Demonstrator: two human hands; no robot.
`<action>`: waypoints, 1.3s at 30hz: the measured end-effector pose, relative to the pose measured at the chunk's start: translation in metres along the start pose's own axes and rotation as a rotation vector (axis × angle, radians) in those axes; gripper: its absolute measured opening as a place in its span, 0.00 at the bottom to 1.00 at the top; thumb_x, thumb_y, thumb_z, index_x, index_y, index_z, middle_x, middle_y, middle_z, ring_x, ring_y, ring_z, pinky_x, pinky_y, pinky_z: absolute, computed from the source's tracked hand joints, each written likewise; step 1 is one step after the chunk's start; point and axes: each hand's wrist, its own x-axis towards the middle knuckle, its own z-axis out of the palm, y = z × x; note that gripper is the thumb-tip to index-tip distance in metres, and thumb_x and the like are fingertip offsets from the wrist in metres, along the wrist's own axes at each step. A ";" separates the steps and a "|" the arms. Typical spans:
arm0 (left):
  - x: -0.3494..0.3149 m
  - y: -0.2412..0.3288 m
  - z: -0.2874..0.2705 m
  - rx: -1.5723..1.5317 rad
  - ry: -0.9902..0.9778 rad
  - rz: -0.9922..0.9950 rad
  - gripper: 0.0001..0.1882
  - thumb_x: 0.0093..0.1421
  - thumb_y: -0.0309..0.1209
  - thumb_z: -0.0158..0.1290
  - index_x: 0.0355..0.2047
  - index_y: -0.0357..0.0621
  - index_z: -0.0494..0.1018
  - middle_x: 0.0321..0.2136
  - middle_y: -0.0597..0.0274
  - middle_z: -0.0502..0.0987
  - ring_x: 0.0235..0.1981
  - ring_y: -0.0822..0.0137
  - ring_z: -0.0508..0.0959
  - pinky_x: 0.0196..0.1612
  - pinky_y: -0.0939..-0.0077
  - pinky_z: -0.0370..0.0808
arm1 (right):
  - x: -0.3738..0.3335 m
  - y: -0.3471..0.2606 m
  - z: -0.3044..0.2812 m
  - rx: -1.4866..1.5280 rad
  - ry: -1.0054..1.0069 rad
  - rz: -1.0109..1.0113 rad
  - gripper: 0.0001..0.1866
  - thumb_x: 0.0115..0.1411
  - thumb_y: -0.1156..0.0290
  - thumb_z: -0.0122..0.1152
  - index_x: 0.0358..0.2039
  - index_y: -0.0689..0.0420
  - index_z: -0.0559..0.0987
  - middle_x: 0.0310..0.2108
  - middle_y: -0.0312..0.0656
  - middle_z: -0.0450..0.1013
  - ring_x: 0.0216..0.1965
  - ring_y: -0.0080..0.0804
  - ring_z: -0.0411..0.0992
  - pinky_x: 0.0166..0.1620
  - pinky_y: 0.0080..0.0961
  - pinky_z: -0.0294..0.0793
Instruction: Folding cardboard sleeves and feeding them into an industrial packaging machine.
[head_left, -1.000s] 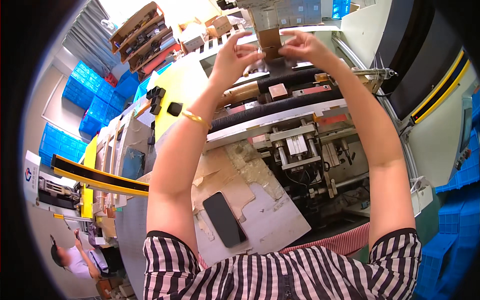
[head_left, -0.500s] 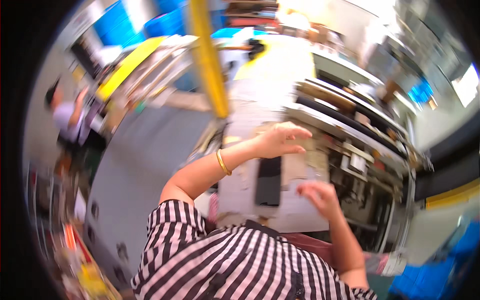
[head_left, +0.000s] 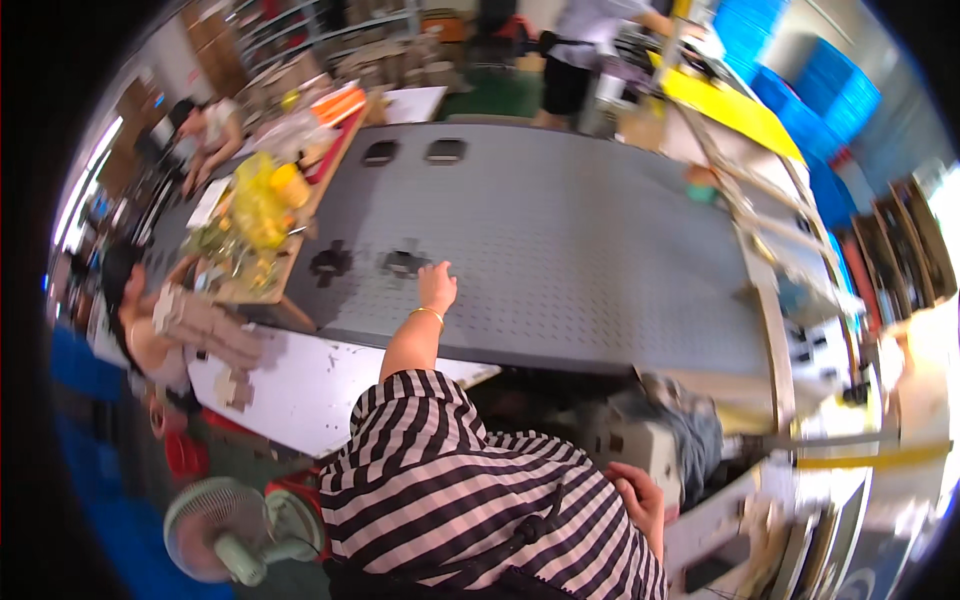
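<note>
My left hand point(head_left: 437, 285), with a gold bangle on the wrist, stretches out over a wide grey perforated belt point(head_left: 600, 250). Its fingers are spread and lie flat on the belt with nothing in them. Just left of the fingertips lies a dark flat cut-out piece point(head_left: 403, 263), and a second one point(head_left: 330, 263) lies further left. Two more dark pieces point(head_left: 445, 150) rest at the belt's far end. My right hand point(head_left: 640, 500) hangs low beside my striped shirt, close to a pale machine part point(head_left: 640, 445); its grip is unclear.
A co-worker at the left holds a stack of cardboard pieces point(head_left: 205, 325) beside a white table point(head_left: 300, 385). A wooden bench point(head_left: 300, 200) with yellow items borders the belt's left side. A fan point(head_left: 215, 525) stands low left. Another person point(head_left: 590, 50) stands beyond the belt, with blue crates point(head_left: 840, 90) to the right.
My view has swung away from the machine to the grey belt. Both hands left the cardboard piece held up earlier; the left now rests on the belt, the right has dropped to my side.
</note>
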 end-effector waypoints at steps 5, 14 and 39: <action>0.009 -0.096 -0.050 0.246 0.044 -0.158 0.24 0.50 0.31 0.62 0.50 0.53 0.74 0.49 0.51 0.73 0.54 0.51 0.69 0.55 0.60 0.70 | 0.098 -0.037 0.041 -0.335 -0.201 -0.024 0.16 0.61 0.74 0.58 0.49 0.64 0.77 0.40 0.46 0.79 0.43 0.31 0.76 0.49 0.24 0.72; 0.055 -0.073 -0.003 -0.019 -0.248 0.060 0.05 0.50 0.30 0.57 0.28 0.45 0.80 0.29 0.49 0.80 0.33 0.46 0.79 0.36 0.55 0.76 | 0.152 -0.064 0.086 -0.541 -0.452 -0.147 0.16 0.57 0.76 0.60 0.47 0.61 0.78 0.40 0.48 0.79 0.43 0.39 0.77 0.48 0.30 0.74; -0.410 0.501 -0.199 -0.891 -1.453 2.029 0.05 0.56 0.29 0.61 0.31 0.42 0.80 0.29 0.61 0.79 0.34 0.64 0.78 0.36 0.71 0.75 | -0.271 0.046 -0.083 -0.206 0.935 -0.320 0.17 0.61 0.72 0.59 0.50 0.60 0.77 0.47 0.44 0.75 0.50 0.35 0.71 0.56 0.29 0.66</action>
